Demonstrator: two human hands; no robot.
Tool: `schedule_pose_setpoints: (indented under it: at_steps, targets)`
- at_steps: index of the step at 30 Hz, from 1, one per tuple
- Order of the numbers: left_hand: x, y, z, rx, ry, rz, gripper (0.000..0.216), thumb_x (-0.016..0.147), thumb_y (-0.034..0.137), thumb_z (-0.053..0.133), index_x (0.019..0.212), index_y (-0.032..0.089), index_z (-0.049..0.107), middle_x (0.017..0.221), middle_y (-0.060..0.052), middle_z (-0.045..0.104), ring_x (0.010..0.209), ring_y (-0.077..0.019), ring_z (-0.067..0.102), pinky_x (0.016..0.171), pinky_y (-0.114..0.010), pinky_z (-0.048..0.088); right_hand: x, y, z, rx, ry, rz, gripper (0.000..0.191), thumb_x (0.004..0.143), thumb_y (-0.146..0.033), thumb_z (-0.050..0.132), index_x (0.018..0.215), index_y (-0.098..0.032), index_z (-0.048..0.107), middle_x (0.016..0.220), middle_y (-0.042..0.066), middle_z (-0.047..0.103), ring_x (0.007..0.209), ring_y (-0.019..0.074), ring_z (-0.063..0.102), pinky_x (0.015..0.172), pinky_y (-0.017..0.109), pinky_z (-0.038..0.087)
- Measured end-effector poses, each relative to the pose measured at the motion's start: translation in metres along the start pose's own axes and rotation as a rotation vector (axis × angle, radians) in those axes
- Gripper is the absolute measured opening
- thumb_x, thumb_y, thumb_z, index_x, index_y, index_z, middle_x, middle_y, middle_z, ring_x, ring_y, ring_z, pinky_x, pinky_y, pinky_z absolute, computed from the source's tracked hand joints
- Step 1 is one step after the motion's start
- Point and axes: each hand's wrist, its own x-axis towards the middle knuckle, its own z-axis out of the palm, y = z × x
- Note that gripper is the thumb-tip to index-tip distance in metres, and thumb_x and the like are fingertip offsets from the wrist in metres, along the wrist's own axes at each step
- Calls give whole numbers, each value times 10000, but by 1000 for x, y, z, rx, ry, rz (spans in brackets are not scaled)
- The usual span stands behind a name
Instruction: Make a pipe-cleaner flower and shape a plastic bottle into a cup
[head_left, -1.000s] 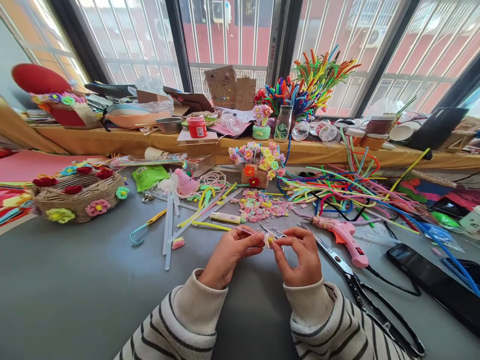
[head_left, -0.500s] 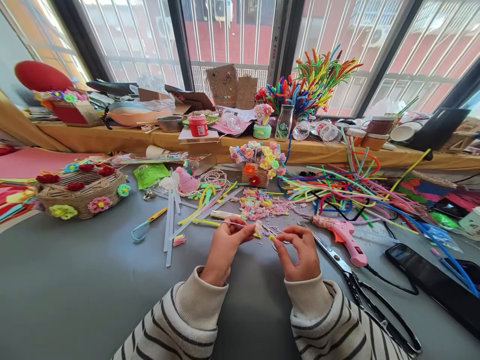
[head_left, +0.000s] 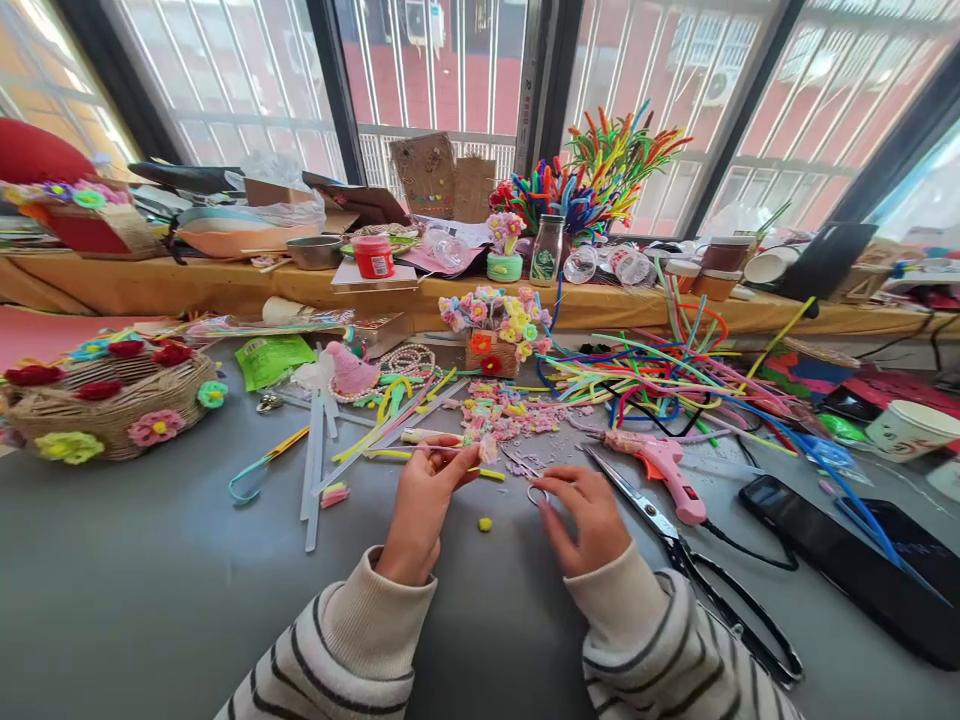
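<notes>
My left hand (head_left: 424, 505) is closed, with thumb and forefinger pinching a small fuzzy pale-pink piece (head_left: 487, 448) on a thin stem. At the handle of a small pair of scissors (head_left: 537, 495), my right hand (head_left: 589, 515) has its thumb and fingers about one ring; the rest of that handle is hidden beneath the fingers. A small yellow fuzzy ball (head_left: 484, 524) lies on the grey table between my hands. Just beyond them is a heap of pink and multicoloured fuzzy clippings (head_left: 517, 410).
Large black-handled scissors (head_left: 660, 520), a pink glue gun (head_left: 667, 470) and a black phone (head_left: 847, 560) lie to the right. Pipe cleaners (head_left: 660, 380) spread behind them. On the left are clear glue sticks (head_left: 312, 480) and a woven basket (head_left: 112, 400) with fuzzy flowers.
My right hand has let go of the yellow piece, which now rests on the table, and has closed on the small scissors' ring. The view has turned slightly right.
</notes>
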Motion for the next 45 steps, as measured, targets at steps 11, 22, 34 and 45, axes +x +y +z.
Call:
schedule_pose_setpoints:
  at_steps: [11,22,34,45]
  targets:
    - [3,0,0,1,-43,-10,273,568,197,625,765,157,440,635,24,559,620,-76,556,658,-217,461,-5,70,-84,-880,-376,622,415,671,-416,461,871,-69,569,793,149,583,726,237,536,628,316,388]
    - [2,1,0,45,-35,-40,274,562,208,632,763,152,455,641,17,552,646,-88,559,667,-221,467,21,66,-53,-886,-455,905,443,636,-386,492,937,-64,535,879,152,549,810,243,529,678,301,391]
    - [0,4,0,8,-71,-77,222,573,203,623,764,131,537,679,13,567,654,-71,549,668,-174,461,27,63,-76,-557,-216,1013,530,616,-447,410,1005,-93,480,953,127,526,811,225,510,625,289,389]
    - [2,2,-2,-172,-168,-274,103,595,104,601,688,142,580,722,0,624,653,-79,577,625,-152,483,14,29,-52,-443,121,496,475,638,-447,419,944,-94,505,833,108,586,722,217,543,640,293,406]
